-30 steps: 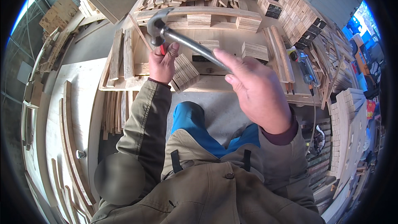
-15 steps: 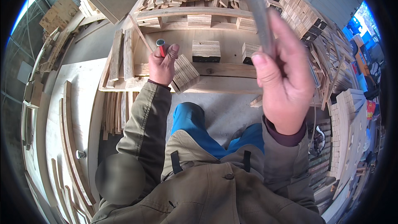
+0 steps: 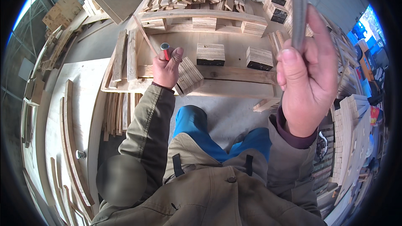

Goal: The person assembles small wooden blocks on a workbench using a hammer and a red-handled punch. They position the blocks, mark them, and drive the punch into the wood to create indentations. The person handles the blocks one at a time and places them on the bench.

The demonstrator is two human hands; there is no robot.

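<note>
One bad angle could hurt

Left hand (image 3: pixel 166 74): fingers wrapped round red tool (image 3: pixel 166 52), upright, beside tilted wood block (image 3: pixel 190 77) at near edge of the bench (image 3: pixel 178 42). Right hand (image 3: pixel 310 79): raised, fingers wrapped round metal shaft (image 3: pixel 298 12), top out of frame. A crooked swing could glance onto the left hand; tilt might let the block slip.

Head-worn fisheye view, close above the jacket (image 3: pixel 205 192), facing down toward the workbench (image 3: pixel 236 42)

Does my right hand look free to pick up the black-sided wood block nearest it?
Probably not: your right hand grips a metal shaft, though nothing visible seems to bar its way to the wood block.
</note>
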